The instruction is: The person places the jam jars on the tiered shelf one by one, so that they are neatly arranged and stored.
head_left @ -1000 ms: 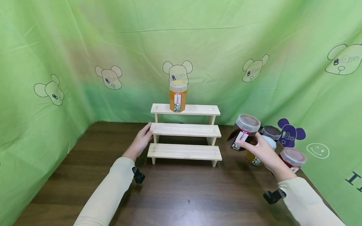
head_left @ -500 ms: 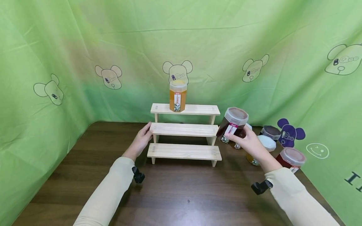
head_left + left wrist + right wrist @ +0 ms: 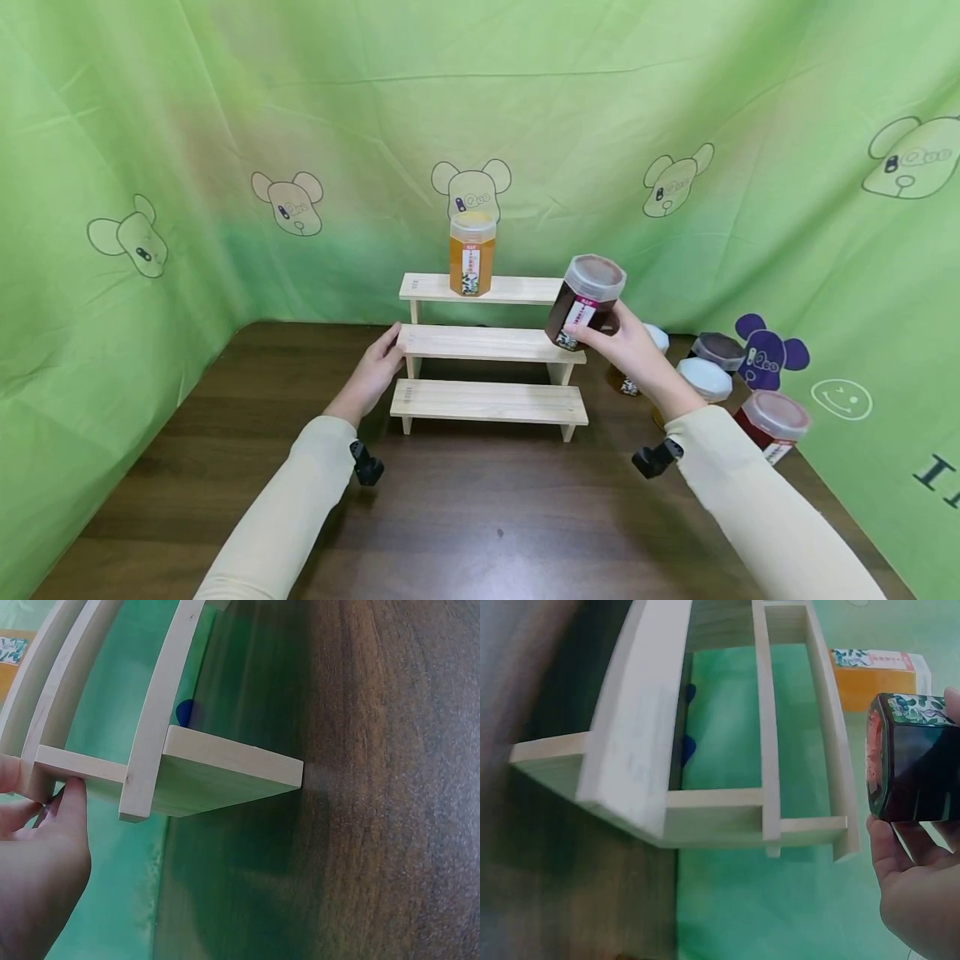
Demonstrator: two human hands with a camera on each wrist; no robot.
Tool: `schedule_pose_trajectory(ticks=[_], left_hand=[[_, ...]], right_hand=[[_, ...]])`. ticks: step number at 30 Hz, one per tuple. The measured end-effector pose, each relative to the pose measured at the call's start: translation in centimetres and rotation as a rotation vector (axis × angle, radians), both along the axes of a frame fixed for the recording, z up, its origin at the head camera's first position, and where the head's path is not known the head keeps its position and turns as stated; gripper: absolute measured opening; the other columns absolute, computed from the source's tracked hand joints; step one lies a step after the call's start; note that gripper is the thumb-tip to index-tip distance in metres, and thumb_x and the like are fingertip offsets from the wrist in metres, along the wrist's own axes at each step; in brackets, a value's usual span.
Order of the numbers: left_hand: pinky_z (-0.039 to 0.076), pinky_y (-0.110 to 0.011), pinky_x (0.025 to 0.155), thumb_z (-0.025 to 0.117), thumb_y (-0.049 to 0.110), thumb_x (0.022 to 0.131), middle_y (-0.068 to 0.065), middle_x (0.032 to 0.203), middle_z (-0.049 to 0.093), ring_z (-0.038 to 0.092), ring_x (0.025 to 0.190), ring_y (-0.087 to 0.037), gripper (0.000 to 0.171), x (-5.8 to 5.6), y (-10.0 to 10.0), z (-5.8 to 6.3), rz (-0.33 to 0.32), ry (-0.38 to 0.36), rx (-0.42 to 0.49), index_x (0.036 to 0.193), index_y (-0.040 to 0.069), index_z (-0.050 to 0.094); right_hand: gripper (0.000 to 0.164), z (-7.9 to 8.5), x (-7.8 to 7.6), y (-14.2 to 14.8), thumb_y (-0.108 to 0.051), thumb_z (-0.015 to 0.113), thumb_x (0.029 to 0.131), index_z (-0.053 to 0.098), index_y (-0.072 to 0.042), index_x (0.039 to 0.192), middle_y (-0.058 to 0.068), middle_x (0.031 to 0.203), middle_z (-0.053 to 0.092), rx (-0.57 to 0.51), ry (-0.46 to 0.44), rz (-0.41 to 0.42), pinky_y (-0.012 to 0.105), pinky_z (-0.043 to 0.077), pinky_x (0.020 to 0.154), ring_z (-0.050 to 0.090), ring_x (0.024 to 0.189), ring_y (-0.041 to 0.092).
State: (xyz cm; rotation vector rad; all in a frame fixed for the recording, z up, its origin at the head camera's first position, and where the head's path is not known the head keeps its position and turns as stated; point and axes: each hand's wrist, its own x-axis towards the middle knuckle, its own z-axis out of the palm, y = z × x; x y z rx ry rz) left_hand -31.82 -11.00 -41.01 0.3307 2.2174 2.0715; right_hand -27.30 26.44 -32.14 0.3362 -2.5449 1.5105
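A three-step wooden display stand (image 3: 487, 343) stands on the table. At the left end of its middle step my left hand (image 3: 372, 373) grips the board, fingers and thumb around its edge in the left wrist view, where the hand (image 3: 45, 862) shows at the left. My right hand (image 3: 626, 354) holds a dark-filled hexagonal jar (image 3: 587, 302) with a clear lid, slightly tilted. That jar is raised in front of the right ends of the upper steps. In the right wrist view, the dark jar (image 3: 919, 769) is apart from the stand. On the top step sits an amber jar (image 3: 472, 258).
To the right on the brown table (image 3: 480, 517) stand several more jars: a white-lidded one (image 3: 705, 379), a dark-lidded one (image 3: 717, 352) and a red one (image 3: 772, 417). Another is partly hidden behind my right hand. A green printed cloth (image 3: 360, 125) rises behind and at both sides.
My right hand has carried the dark jar leftward and upward, from over the jars at right to the stand's right end. The left hand stays on the middle step.
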Motion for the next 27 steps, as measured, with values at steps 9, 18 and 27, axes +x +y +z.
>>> schedule_pose_trajectory(ticks=[9,18,27], left_hand=[[0.027,-0.042,0.119,0.033,0.011,0.111,-0.016,0.165,0.01,0.021,0.149,-0.028,0.056,0.1,-0.1,0.2,-0.005,0.003,0.015,0.161,0.004,0.009],[0.027,-0.041,0.119,0.034,0.013,0.111,-0.014,0.166,0.011,0.022,0.149,-0.026,0.056,0.1,0.0,0.3,0.0,-0.008,0.009,0.161,0.006,0.01],[0.028,-0.042,0.119,0.033,0.012,0.111,-0.016,0.165,0.011,0.023,0.148,-0.029,0.056,0.1,0.1,0.1,0.004,-0.005,0.004,0.161,0.005,0.01]], right_hand=[[0.069,1.3,-3.2,-2.1,-0.037,0.076,0.091,0.044,-0.006,0.143,0.018,0.131,0.056,-0.039,0.032,0.028,0.047,0.044,0.102,0.052,0.12,0.031],[0.07,2.3,-5.7,-4.1,-0.035,0.075,0.091,0.043,-0.006,0.146,0.019,0.137,0.052,-0.036,0.025,0.075,0.052,0.04,0.108,0.049,0.126,0.033],[0.075,2.1,-7.5,-4.7,-0.038,0.075,0.091,0.04,-0.007,0.149,0.019,0.143,0.051,-0.054,-0.033,0.074,0.052,0.037,0.112,0.048,0.131,0.034]])
